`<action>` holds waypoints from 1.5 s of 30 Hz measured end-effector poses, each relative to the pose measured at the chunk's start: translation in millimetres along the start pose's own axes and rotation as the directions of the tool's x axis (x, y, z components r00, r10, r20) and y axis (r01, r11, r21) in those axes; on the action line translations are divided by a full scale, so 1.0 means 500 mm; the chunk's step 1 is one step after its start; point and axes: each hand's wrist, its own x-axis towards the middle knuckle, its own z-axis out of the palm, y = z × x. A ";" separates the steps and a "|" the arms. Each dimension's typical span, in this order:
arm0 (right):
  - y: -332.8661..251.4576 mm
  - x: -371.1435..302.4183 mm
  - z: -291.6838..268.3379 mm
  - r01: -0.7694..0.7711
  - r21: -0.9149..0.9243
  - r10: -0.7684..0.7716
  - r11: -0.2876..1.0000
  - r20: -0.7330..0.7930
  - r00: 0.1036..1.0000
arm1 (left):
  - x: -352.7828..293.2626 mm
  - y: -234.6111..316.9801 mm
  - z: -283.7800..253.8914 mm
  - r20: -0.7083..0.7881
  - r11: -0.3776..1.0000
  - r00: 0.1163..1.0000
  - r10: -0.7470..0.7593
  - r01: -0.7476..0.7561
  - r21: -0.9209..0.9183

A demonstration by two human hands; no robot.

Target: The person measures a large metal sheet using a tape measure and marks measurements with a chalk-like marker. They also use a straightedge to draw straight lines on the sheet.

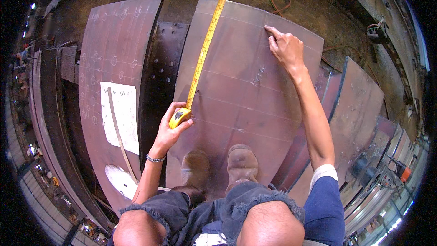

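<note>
My left hand grips a yellow tape measure by its case. Its yellow blade runs out long and stiff, up past the far edge of the picture, above a reddish-brown steel plate. Thin chalk lines and a few scribbled marks cross this plate. Near its far edge, my right hand reaches out with the index finger stretched to a marked line and the thumb apart. The other fingers are bent and partly hidden; nothing shows in them. My boots stand on the near part of the plate.
To the left lies another steel plate with chalk circles, a white sheet and a thin strip on it. A dark beam with holes fills the gap between. More plates lie right; an orange cable lies beyond.
</note>
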 end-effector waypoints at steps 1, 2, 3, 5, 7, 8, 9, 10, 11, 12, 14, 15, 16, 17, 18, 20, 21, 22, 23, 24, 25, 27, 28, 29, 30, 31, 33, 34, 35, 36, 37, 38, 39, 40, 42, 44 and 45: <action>0.000 0.008 -0.007 -0.044 0.014 0.043 0.999 0.007 0.999 | -0.001 0.003 0.001 -0.005 1.000 1.000 0.006 -0.006 0.001; -0.002 0.014 -0.010 -0.087 0.029 0.086 0.996 0.016 0.996 | -0.001 0.006 0.002 -0.011 1.000 1.000 0.011 -0.011 0.002; -0.004 0.015 -0.004 -0.077 0.018 0.077 0.997 0.024 0.997 | 0.000 0.010 0.004 -0.013 1.000 1.000 0.017 -0.017 0.004; -0.014 0.015 0.011 -0.056 -0.002 0.056 0.998 0.042 0.998 | -0.005 0.018 0.012 -0.005 0.999 0.999 0.034 -0.034 0.036; -0.003 0.016 0.002 -0.082 -0.007 0.082 0.997 0.031 0.996 | -0.014 0.025 0.009 -0.010 0.998 0.999 0.030 -0.029 0.054; 0.011 0.020 0.004 -0.101 -0.002 0.101 0.995 0.014 0.995 | -0.016 0.025 0.007 -0.014 0.998 1.000 0.017 -0.017 0.053; 0.009 0.026 -0.001 -0.119 0.006 0.119 0.993 -0.006 0.993 | -0.019 0.026 0.004 -0.019 0.999 1.000 0.008 -0.007 0.053; -0.003 0.023 -0.001 -0.115 -0.002 0.115 0.993 0.076 0.990 | -0.026 0.028 0.004 -0.041 0.998 0.999 0.020 -0.017 0.064; -0.006 0.022 -0.008 -0.109 0.007 0.108 0.994 0.084 0.991 | -0.032 0.032 0.006 -0.035 0.998 0.999 0.019 -0.017 0.065; -0.006 0.020 -0.014 -0.103 0.018 0.101 0.995 0.091 0.991 | -0.038 0.037 0.007 -0.029 0.998 0.999 0.018 -0.016 0.067; 0.020 0.020 -0.013 -0.098 0.023 0.097 0.995 0.039 0.995 | -0.042 0.048 0.016 -0.017 0.996 1.000 0.024 -0.023 0.085; 0.036 0.015 -0.002 -0.056 0.036 0.056 0.998 0.012 0.998 | -0.040 0.049 0.023 -0.006 0.997 1.000 0.029 -0.028 0.071; 0.039 0.008 0.003 -0.013 0.055 0.014 0.998 -0.021 1.000 | -0.039 0.052 0.024 0.000 0.997 0.999 0.036 -0.036 0.064; 0.040 0.000 0.009 0.030 0.070 -0.026 0.997 -0.054 0.998 | -0.039 0.059 0.029 0.008 0.998 0.999 0.043 -0.043 0.055; -0.003 -0.006 -0.034 -0.088 0.116 0.080 0.989 0.066 0.995 | -0.048 0.064 0.027 -0.016 0.998 1.000 0.024 -0.023 0.064; -0.015 -0.016 -0.095 -0.324 0.268 0.330 0.908 0.023 0.944 | -0.061 0.091 0.025 -0.060 0.991 0.997 0.041 -0.033 0.128; 0.001 -0.024 -0.095 -0.341 0.359 0.379 0.869 -0.038 0.925 | -0.062 0.093 0.024 -0.077 0.988 0.996 0.053 -0.041 0.152; 0.022 -0.033 -0.093 -0.350 0.450 0.431 0.822 -0.088 0.898 | -0.071 0.094 0.011 -0.084 0.984 0.995 0.058 -0.043 0.172; 0.035 -0.040 -0.089 -0.344 0.539 0.480 0.769 -0.129 0.868 | -0.083 0.094 -0.010 -0.097 0.981 0.993 0.063 -0.044 0.191; 0.016 -0.055 -0.086 -0.300 0.544 0.455 0.784 -0.175 0.873 | -0.104 0.082 -0.038 -0.110 0.961 0.990 0.093 -0.060 0.270; -0.012 -0.071 -0.081 -0.237 0.563 0.420 0.792 -0.220 0.881 | -0.121 0.069 -0.059 -0.078 0.925 0.986 0.148 -0.110 0.364; 0.071 -0.119 -0.034 -0.168 0.694 0.335 0.700 -0.111 0.936 | -0.133 0.062 -0.077 -0.041 0.796 0.968 0.248 -0.180 0.578; 0.059 -0.157 -0.064 -0.203 0.940 0.281 0.275 0.124 0.952 | -0.138 0.071 -0.080 0.028 0.724 0.953 0.303 -0.249 0.643; 0.102 -0.195 -0.060 -0.005 0.834 0.129 0.551 -0.080 0.988 | -0.114 0.091 -0.072 0.117 0.636 0.926 0.359 -0.334 0.696; 0.098 -0.228 -0.080 -0.201 0.909 0.291 0.364 0.094 0.952 | -0.097 0.108 -0.058 0.157 0.671 0.963 0.218 -0.265 0.692; 0.071 -0.254 -0.095 -0.331 0.942 0.436 0.059 0.274 0.857 | -0.099 0.104 -0.058 0.198 0.681 0.957 0.214 -0.291 0.672; 0.041 -0.320 -0.084 -0.429 0.845 0.494 -0.318 0.535 0.686 | -0.129 0.081 -0.047 0.215 0.677 0.964 0.157 -0.264 0.687; 0.061 -0.361 -0.068 -0.455 0.825 0.455 -0.335 0.565 0.689 | -0.142 0.078 -0.050 0.212 0.659 0.972 0.104 -0.226 0.717; 0.086 -0.380 -0.072 -0.467 0.820 0.453 -0.331 0.572 0.684 | -0.132 0.080 -0.040 0.245 0.644 0.967 0.064 -0.227 0.730; 0.066 -0.387 -0.097 -0.478 0.810 0.419 -0.341 0.586 0.694 | -0.137 0.065 -0.032 0.243 0.652 0.968 0.063 -0.224 0.724; 0.047 -0.399 -0.123 -0.485 0.801 0.390 -0.352 0.596 0.701 | -0.139 0.051 -0.026 0.248 0.658 0.967 0.063 -0.227 0.718; 0.040 -0.406 -0.144 -0.508 0.791 0.419 -0.341 0.611 0.672 | -0.129 0.046 -0.024 0.278 0.657 0.958 0.074 -0.256 0.709; 0.035 -0.421 -0.159 -0.537 0.772 0.445 -0.339 0.635 0.631 | -0.133 0.048 -0.021 0.283 0.654 0.958 0.055 -0.249 0.714; 0.036 -0.432 -0.166 -0.565 0.752 0.475 -0.338 0.655 0.588 | -0.137 0.048 -0.018 0.292 0.651 0.956 0.035 -0.243 0.719; 0.041 -0.453 -0.160 -0.616 0.767 0.523 -0.179 0.605 0.600 | -0.135 0.046 -0.013 0.290 0.638 0.957 0.007 -0.228 0.735; 0.036 -0.470 -0.158 -0.613 0.780 0.581 -0.125 0.558 0.593 | -0.128 0.028 -0.011 0.267 0.619 0.964 -0.011 -0.203 0.759; 0.034 -0.476 -0.163 -0.636 0.762 0.577 -0.126 0.577 0.577 | -0.123 0.025 -0.013 0.271 0.608 0.963 -0.009 -0.210 0.765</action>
